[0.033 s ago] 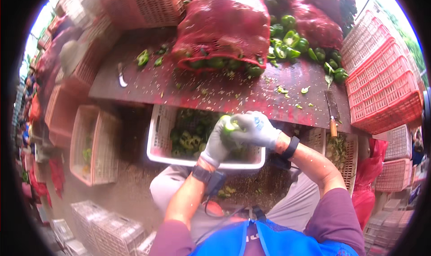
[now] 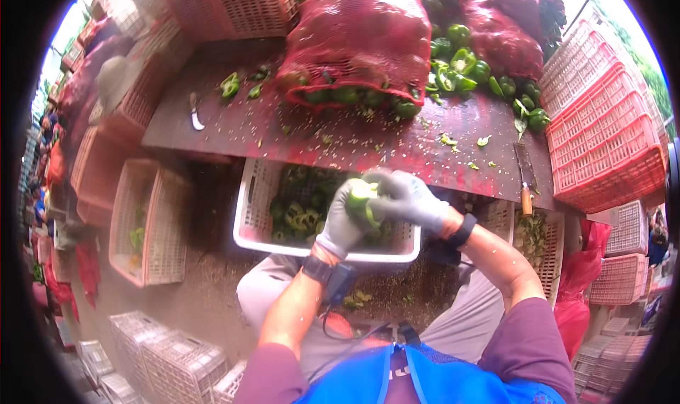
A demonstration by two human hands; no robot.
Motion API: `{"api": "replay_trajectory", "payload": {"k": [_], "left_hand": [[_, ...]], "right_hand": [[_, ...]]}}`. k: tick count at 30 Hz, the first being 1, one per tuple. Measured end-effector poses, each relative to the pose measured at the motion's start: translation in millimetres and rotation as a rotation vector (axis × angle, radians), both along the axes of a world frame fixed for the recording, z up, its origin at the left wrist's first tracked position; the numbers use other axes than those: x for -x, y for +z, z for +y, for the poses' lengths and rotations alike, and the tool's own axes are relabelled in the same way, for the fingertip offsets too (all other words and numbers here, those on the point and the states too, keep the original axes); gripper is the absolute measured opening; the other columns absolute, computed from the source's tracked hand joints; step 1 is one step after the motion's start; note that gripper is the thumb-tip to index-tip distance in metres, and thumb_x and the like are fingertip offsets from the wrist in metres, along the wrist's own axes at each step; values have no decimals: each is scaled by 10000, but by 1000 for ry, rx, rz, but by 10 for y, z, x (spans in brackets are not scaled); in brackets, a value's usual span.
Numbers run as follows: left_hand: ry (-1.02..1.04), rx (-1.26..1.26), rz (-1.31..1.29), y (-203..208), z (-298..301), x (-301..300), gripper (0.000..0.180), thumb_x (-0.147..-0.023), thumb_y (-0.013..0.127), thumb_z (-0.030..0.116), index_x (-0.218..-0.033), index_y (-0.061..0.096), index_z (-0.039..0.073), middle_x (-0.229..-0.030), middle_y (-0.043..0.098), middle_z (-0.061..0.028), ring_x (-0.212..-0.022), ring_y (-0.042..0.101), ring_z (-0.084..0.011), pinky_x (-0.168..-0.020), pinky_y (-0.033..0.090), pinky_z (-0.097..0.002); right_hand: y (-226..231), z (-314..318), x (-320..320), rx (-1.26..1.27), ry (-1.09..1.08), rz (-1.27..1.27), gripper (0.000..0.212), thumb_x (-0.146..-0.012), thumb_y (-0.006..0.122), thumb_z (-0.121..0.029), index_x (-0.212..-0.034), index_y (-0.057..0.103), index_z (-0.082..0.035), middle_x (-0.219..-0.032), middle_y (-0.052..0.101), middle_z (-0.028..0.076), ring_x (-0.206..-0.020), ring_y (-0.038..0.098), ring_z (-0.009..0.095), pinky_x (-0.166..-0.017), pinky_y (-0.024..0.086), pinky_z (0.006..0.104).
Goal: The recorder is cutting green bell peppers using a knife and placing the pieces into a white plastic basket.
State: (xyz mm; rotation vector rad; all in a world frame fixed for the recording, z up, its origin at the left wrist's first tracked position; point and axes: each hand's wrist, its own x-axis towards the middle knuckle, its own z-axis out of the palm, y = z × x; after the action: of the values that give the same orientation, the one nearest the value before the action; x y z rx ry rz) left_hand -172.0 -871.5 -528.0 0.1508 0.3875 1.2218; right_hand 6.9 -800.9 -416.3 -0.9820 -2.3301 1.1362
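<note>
In my gloved left hand (image 2: 343,223) is a green bell pepper (image 2: 363,193), gripped over the white-rimmed crate (image 2: 244,223). A pale, bright patch shows on the pepper's upper side. My gloved right hand (image 2: 409,200) is right beside the pepper, its fingers bent toward it but smeared by motion. Whether those fingers hold anything cannot be made out. Beneath both hands, the crate contains green pepper pieces (image 2: 301,218). A red mesh sack (image 2: 358,39) of green peppers lies on the dark table (image 2: 234,131) beyond my hands.
Whole and cut peppers (image 2: 460,67) lie beside the sack. Seeds and scraps dot the tabletop. A curved knife (image 2: 195,112) lies at left, a wooden-handled blade (image 2: 525,191) at right. Pink crates (image 2: 602,135) are stacked at right; another crate (image 2: 152,227) stands at lower left.
My right hand has shifted slightly on the pepper's right side, and more of the pepper's pale top shows. My left hand keeps its grip. The whole view has moved slightly.
</note>
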Motion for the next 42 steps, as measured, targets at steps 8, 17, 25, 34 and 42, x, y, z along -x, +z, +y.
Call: {"api": "replay_trajectory", "payload": {"k": [8,17,25,34,42], "left_hand": [[75,-61,-254,231,-210,93,334,-974,614,346,-1213,648,115,-1218,681,-58,-1163,640,-213,-1010,532,-413],[148,-116,-204,573,-252,150,236,-999,559,221,-1182,613,83,-1167,657,-69,-1099,631,-191,-1025,501,-325],[245,-204,-254,484,-212,84,229,-981,592,200,-1196,599,119,-1151,631,-38,-1045,601,-155,-1024,482,-310],[351,-96,-4,-46,-102,149,436,-938,661,192,-1358,548,165,-1306,614,-61,-1206,615,-248,-1053,521,-484],[393,-59,290,-340,-29,228,474,-923,645,158,-1380,518,164,-1272,599,-58,-1195,626,-258,-981,578,-498]], "right_hand": [[109,-363,142,-940,286,-165,516,-824,674,-196,-1325,581,-118,-1288,617,133,-1170,629,320,-996,504,476],[-101,-522,339,-1156,175,-83,465,-789,697,-172,-1248,622,-161,-1210,612,109,-1071,640,301,-980,522,467],[-309,-482,510,-1027,28,59,482,-745,733,-137,-1215,627,-123,-1178,609,132,-1030,635,336,-938,514,503],[-362,-266,524,311,-390,552,162,-1030,611,-165,-1158,656,-76,-1012,687,57,-920,642,181,-845,522,317],[346,-176,-1224,-126,-480,3,206,-993,603,-161,-1181,665,-103,-1036,687,67,-940,645,193,-828,532,368]]}}
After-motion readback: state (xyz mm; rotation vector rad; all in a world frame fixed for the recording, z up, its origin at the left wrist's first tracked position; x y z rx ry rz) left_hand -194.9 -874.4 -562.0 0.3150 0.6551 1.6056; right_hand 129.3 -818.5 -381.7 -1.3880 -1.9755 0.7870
